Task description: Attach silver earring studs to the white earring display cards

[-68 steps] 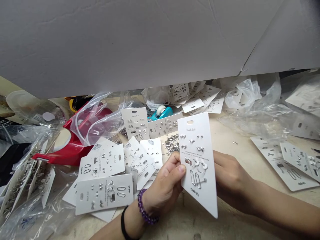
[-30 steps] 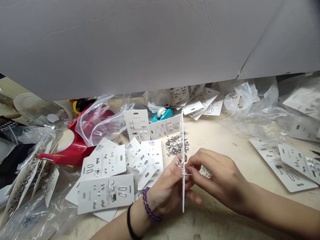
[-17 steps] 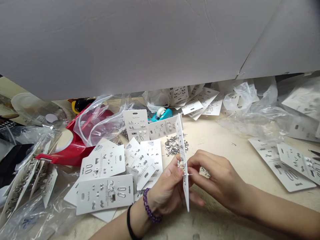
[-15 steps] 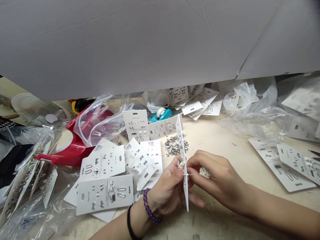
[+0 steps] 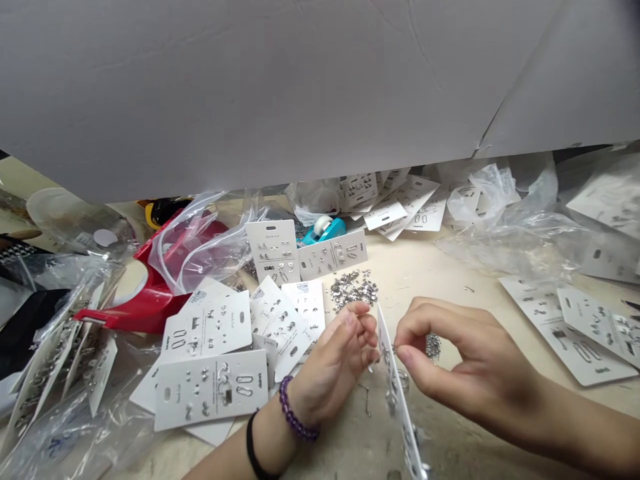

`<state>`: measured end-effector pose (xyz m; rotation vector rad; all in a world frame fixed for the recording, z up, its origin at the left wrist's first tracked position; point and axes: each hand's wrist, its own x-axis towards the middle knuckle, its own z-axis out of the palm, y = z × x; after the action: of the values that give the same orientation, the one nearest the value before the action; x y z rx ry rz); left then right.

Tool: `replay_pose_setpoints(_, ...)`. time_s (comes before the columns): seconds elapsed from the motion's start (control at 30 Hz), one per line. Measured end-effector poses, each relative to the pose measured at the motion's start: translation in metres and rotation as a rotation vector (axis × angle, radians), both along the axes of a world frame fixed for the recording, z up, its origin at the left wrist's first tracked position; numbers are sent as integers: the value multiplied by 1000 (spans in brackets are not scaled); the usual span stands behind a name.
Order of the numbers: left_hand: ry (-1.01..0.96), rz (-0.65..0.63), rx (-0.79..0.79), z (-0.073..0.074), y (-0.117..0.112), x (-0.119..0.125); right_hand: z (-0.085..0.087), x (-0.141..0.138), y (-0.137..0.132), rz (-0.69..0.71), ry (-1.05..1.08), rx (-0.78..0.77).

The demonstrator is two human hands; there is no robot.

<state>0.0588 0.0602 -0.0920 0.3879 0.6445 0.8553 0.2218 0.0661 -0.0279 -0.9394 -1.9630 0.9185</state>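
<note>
A white earring card (image 5: pixel 400 400), studded with small silver earrings, stands nearly edge-on between my hands. My right hand (image 5: pixel 465 360) is closed, thumb and index finger pinched together at the card's right face. To the card's left, my left hand (image 5: pixel 337 360) has loosely curled fingers, with the thumb apart from them; its fingertips come close to the card, and I cannot tell whether they touch. Below those fingers shows a thin silver chain-like piece (image 5: pixel 367 400). A pile of tiny silver pieces (image 5: pixel 353 290) lies just beyond, and a second small pile (image 5: pixel 433 347) is partly hidden by my right hand.
Filled earring cards (image 5: pixel 213 387) overlap on the left, with others (image 5: pixel 565 333) on the right. A teal tape dispenser (image 5: pixel 324 230), a red plastic holder (image 5: pixel 145 307) and clear plastic bags (image 5: pixel 520 247) stand around. A large white panel (image 5: pixel 300 100) spans the back.
The card has dropped lower and shifted right, its top tilting left. My left hand has come off it and its fingers have loosened. My right hand has moved slightly right.
</note>
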Motion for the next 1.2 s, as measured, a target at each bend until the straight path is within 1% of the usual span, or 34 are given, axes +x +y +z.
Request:
replay_pose_setpoints(0.1,-25,-83,102,3,-1,1,-3,-1,-2,15,14,-3)
replay_pose_setpoints(0.17,-61,-119,119,3,-3,1,-4,-2,-3,22,28,15)
replay_pose_setpoints(0.33,-106,-61,47,0,-5,1,-5,-5,-4,5,21,91)
replay_pose_setpoints(0.5,-112,-95,52,-1,-4,2,-7,-5,-5,-31,3,143)
replay_pose_setpoints(0.6,-109,-37,-5,-1,-4,3,-10,-3,-6,-20,-5,158)
replay_pose_setpoints(0.67,-118,25,-11,0,-4,4,-12,-2,-5,-4,-15,156)
replay_pose_setpoints(0.73,-129,53,15,1,-4,5,-13,-2,-4,-3,-26,138)
replay_pose_setpoints(0.83,-133,50,52,4,-4,5,-13,-2,-1,-11,-29,96)
replay_pose_setpoints(0.97,-168,74,0,3,-3,3,-11,-4,1,-11,-4,50)
replay_pose_setpoints(1.07,-221,72,-36,2,-3,3,-11,-5,2,-15,13,55)
replay_pose_setpoints(1.2,-203,60,-51,2,-3,3,-12,-5,2,-23,3,98)
